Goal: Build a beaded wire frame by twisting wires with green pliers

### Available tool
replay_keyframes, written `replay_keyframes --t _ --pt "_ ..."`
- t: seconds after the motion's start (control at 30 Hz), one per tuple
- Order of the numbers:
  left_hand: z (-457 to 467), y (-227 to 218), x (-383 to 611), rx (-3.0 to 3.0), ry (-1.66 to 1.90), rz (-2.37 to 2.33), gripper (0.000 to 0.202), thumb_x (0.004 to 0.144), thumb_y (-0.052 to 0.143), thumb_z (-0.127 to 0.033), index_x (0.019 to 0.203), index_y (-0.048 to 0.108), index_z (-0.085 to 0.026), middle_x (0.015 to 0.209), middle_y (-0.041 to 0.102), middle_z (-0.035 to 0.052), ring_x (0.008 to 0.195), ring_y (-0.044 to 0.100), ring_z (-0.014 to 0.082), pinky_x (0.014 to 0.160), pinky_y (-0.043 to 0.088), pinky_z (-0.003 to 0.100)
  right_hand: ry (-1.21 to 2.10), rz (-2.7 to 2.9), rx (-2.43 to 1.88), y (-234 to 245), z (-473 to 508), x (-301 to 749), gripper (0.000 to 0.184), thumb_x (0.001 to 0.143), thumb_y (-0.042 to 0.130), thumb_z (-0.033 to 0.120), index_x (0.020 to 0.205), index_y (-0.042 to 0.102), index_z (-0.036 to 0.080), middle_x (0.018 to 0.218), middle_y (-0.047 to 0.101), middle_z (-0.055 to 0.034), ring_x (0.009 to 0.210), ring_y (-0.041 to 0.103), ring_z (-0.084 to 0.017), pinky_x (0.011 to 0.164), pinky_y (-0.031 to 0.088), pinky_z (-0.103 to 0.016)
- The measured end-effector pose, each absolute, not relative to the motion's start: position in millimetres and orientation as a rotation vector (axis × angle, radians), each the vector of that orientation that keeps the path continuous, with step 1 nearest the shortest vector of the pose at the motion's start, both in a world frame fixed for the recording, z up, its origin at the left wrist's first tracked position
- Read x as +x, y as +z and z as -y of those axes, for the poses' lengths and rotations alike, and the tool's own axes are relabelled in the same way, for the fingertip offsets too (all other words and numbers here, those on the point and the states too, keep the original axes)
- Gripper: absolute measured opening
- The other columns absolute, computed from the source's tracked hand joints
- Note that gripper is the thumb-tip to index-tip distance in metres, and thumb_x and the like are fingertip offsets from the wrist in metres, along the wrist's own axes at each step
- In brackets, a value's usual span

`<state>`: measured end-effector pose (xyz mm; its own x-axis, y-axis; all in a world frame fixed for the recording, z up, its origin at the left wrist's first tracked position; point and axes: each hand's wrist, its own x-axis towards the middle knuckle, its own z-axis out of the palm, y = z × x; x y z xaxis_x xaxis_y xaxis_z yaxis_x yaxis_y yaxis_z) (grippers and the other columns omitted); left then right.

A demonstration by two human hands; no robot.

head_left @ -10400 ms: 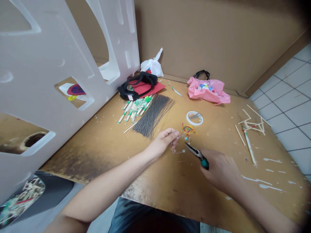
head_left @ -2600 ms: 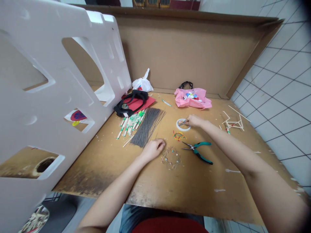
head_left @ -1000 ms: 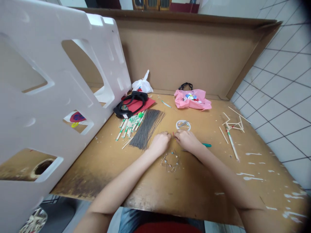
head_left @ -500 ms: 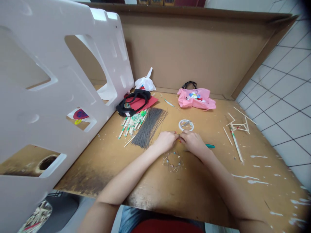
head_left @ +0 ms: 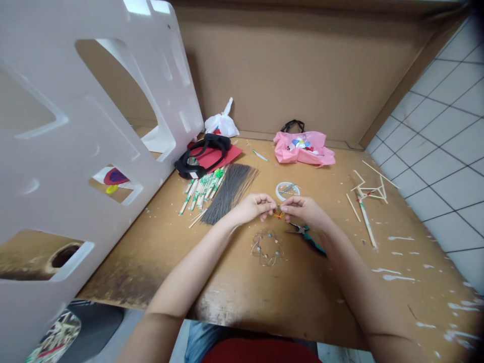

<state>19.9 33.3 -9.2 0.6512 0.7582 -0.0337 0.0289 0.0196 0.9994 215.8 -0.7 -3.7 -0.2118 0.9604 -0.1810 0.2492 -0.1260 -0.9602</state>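
Observation:
My left hand (head_left: 259,205) and my right hand (head_left: 301,208) face each other above the table, fingertips pinched close together. Between them is a small red and yellow wire-like piece (head_left: 279,214), gripped from both sides; its exact kind is too small to make out. Just below lies a wire ring with beads (head_left: 267,248), flat on the wood. Pliers with teal and black handles (head_left: 307,237) rest beside my right wrist, jaws pointing left. Beyond my fingers sits a round white dish (head_left: 287,191) with thin metal pieces on it.
Left of my hands lie a bundle of grey wires (head_left: 230,194), wrapped chopsticks (head_left: 202,190) and a black headset strap (head_left: 204,155). A pink bag (head_left: 304,147) stands at the back. A stick frame (head_left: 370,194) is at right. A white plastic panel (head_left: 113,126) borders the left.
My hands have parted slightly and lifted, with the red and yellow piece showing between them. The pliers, mostly covered by my right hand before, are now in sight. The view has shifted a little.

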Motion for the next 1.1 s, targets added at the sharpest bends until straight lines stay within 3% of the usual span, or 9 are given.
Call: replay_keyframes --t 0.2,0.37,0.63,0.8,1.1 --pt "-33.7 -4.1 12.0 1.312 0.555 -0.645 0.029 0.069 0.073 -0.035 0.082 0.063 -0.010 0.058 0.058 -0.0029 0.047 0.053 0.0061 0.049 0.042 0.021 1.584 1.341 -1.319 6.9 7.8 211.8 0.041 0.053 0.077 0.049 0.074 0.061 0.017 0.061 0.059 0.0018 0.049 0.053 -0.009 0.050 0.046 -0.026" --pt "-30.3 1.3 10.9 1.328 0.510 -0.643 0.031 0.069 0.074 -0.036 0.082 0.063 -0.010 0.059 0.059 -0.0031 0.047 0.055 0.0065 0.051 0.044 0.021 1.579 1.405 -1.377 14.7 12.0 215.1 0.036 0.058 0.077 0.045 0.074 0.063 0.016 0.049 0.056 0.0030 0.043 0.047 -0.008 0.041 0.036 -0.022" --pt "-25.5 8.6 15.1 1.395 0.674 -0.658 0.027 0.074 0.068 -0.036 0.076 0.060 -0.011 0.052 0.058 -0.0031 0.045 0.054 0.0063 0.051 0.043 0.020 1.445 1.397 -1.237 12.6 14.2 212.3 0.030 0.065 0.075 0.042 0.072 0.061 0.016 0.049 0.050 0.0062 0.041 0.039 -0.005 0.038 0.025 -0.020" --pt "-21.5 13.6 14.8 1.370 0.751 -0.655 0.030 0.072 0.070 -0.039 0.076 0.060 -0.011 0.051 0.059 -0.0028 0.043 0.053 0.0066 0.048 0.042 0.020 1.480 1.367 -1.142 9.5 15.0 209.9 0.025 0.069 0.074 0.038 0.074 0.062 0.017 0.048 0.048 0.0073 0.042 0.037 -0.004 0.039 0.023 -0.020" --pt "-18.4 18.1 14.5 1.369 0.743 -0.683 0.031 0.072 0.071 -0.040 0.076 0.060 -0.011 0.051 0.059 -0.0022 0.043 0.054 0.0069 0.047 0.044 0.020 1.373 1.354 -1.259 17.5 19.6 208.5 0.031 0.062 0.077 0.042 0.072 0.064 0.016 0.051 0.051 0.0048 0.043 0.040 -0.006 0.040 0.024 -0.021"
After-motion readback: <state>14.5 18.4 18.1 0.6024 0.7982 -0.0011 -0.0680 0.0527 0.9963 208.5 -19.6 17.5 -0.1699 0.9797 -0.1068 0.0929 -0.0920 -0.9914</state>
